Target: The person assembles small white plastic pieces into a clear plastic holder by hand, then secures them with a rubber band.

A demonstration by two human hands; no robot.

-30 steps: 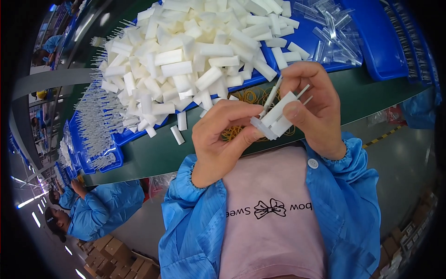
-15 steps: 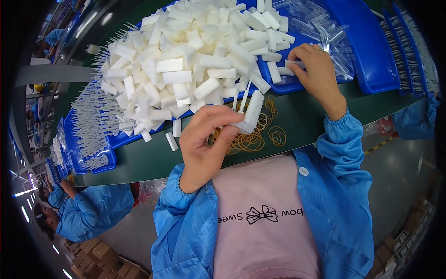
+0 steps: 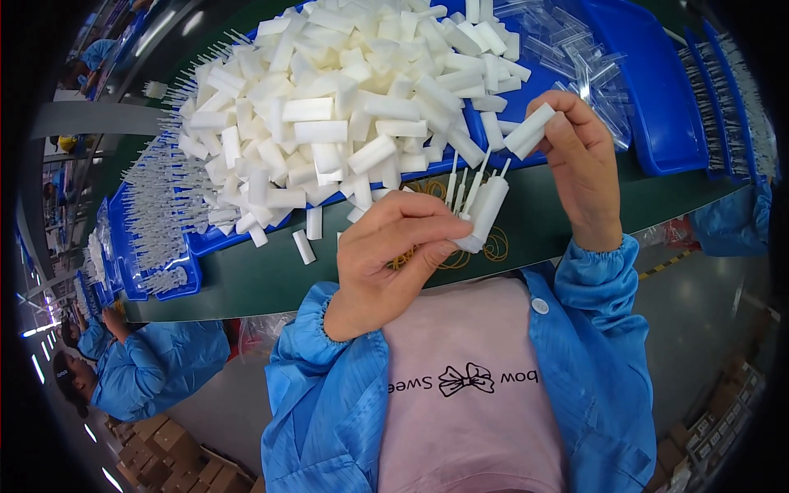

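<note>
My left hand (image 3: 403,259) pinches the lower end of a small bundle above the table's near edge. In that bundle are a white foam block (image 3: 491,204) and several thin white rods (image 3: 472,191) pointing up. Fingertips partly hide the bundle's base. To the right, my right hand (image 3: 582,160) is closed on another white foam piece (image 3: 530,131), held tilted between thumb and fingers, just up and right of the bundle and apart from it. Beyond both hands lies a large heap of white foam pieces (image 3: 329,107).
Tan rubber bands (image 3: 496,244) lie on the green table (image 3: 534,205) beneath the bundle. Clear plastic pieces (image 3: 567,45) fill a blue tray (image 3: 670,140) at the far right. Thin white spiky parts (image 3: 160,222) are massed at the left. A co-worker in blue (image 3: 156,361) sits left.
My right hand has lifted a foam piece from the tray's edge and come nearer to me. My left hand has shifted slightly right with its bundle, whose rods now show more.
</note>
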